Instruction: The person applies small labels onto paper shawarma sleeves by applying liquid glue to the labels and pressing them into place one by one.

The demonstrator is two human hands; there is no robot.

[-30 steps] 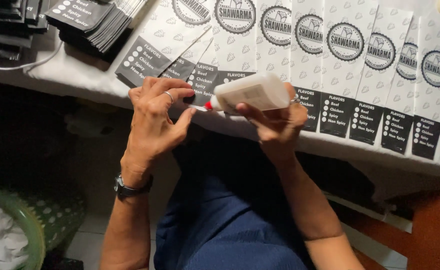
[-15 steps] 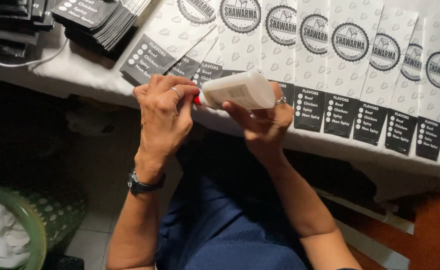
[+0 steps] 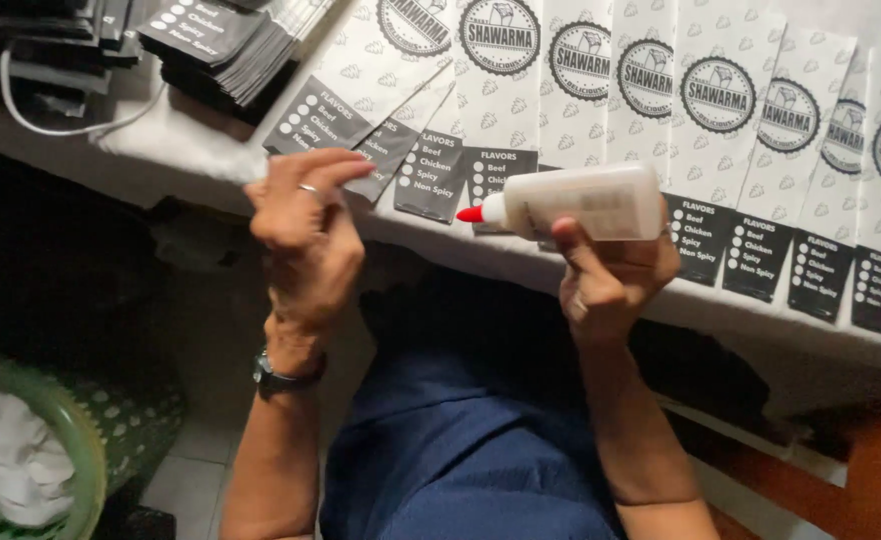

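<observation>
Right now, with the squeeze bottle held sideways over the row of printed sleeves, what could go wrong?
1. The right hand holds the white squeeze bottle level, its red nozzle above the printed paper sleeves; a drip could spot them.
2. The sleeves overlap tightly, so stray glue might bond neighbours.
3. The left hand hangs beside the nozzle and could get smeared.

A stack of dark printed cards (image 3: pixel 226 45) is lying at the far left of the worktop (image 3: pixel 176 150), with a white cable (image 3: pixel 71 125) curving beside it. Below, at the lower left, a green basket (image 3: pixel 66 440) is holding white cloth (image 3: pixel 11 470).
</observation>
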